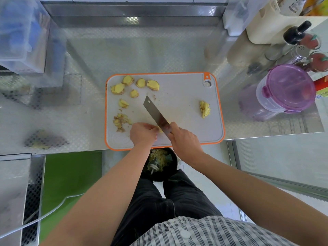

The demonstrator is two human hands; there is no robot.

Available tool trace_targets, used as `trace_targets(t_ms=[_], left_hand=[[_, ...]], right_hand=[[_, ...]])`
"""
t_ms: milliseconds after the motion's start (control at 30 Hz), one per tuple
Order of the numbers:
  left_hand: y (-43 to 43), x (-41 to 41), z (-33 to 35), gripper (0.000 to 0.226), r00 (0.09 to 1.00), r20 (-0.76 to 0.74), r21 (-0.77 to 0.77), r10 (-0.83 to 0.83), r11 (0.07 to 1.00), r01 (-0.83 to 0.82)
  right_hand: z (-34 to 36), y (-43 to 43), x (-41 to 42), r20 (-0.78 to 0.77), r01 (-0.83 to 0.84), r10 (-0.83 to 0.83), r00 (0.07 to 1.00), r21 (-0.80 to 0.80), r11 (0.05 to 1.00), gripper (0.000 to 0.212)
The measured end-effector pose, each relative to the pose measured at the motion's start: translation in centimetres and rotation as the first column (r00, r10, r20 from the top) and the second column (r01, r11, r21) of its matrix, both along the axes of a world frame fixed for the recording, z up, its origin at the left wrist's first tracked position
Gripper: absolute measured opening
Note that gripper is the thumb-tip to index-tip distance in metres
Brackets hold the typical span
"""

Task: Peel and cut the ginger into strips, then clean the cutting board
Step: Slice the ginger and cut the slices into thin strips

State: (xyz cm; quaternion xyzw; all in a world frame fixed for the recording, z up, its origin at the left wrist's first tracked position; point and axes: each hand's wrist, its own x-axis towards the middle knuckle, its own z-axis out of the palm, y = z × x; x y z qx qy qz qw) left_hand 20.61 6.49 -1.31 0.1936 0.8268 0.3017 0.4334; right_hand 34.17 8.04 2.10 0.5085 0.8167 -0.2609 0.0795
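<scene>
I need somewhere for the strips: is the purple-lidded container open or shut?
Shut: the purple lid sits flat on the clear container, and its side clips look folded down.

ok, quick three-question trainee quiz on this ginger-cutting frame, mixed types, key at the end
1. True or false: the right hand grips the flat steel cleaver.
2. The small pile of cut ginger strips lies on the orange-rimmed grey cutting board near its: A right edge, B left edge, C middle.
3. Fill in: the left hand pinches a yellow ginger piece beside the cleaver's ____.
Key: 1 true; 2 A; 3 blade.
</scene>
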Motion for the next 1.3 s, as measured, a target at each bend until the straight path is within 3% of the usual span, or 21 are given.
trace_targets(t_ms=[800,1033,1167,1300], left_hand=[[0.0,0.0,0.1,0.028,0.999,-0.033,0.005,-0.037,0.999,0.037],[-0.3,-0.1,-0.7,0.014,0.997,-0.042,0.034,-0.067,0.997,0.068],[-0.9,-0.8,-1.1,0.022,0.993,-0.064,0.055,-0.097,0.993,0.1],[-1.5,-1.3,-1.4,0.02,0.958,-0.255,0.011,-0.133,0.99,0.14]], right_hand=[[-0.4,-0.1,-1.1,0.043,-0.002,0.003,0.999,-0.033,0.999,0.02],[-0.1,1.4,-0.2,-0.098,0.204,-0.209,0.973,-0.062,0.977,0.009],[0.6,1.0,0.3,-0.151,0.078,-0.091,0.984,-0.086,0.993,0.018],[-0.1,-1.1,0.0,-0.113,-0.041,0.029,0.993,-0.104,0.994,0.024]])
